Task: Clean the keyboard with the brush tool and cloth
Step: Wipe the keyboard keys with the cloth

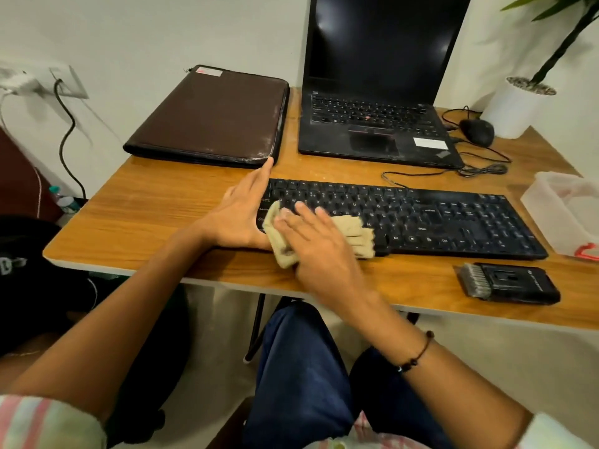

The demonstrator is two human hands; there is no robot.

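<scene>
A black keyboard lies across the wooden desk. A beige cloth is spread over its left keys and front edge. My right hand lies flat on the cloth with straight fingers, pressing it onto the keys. My left hand rests flat against the keyboard's left end, fingers straight and pointing away from me. The black brush tool lies by itself near the desk's front right edge, bristles pointing left.
An open black laptop and a brown zip case stand behind the keyboard. A mouse, cables and a white plant pot are at the back right. A clear plastic box sits at the right edge.
</scene>
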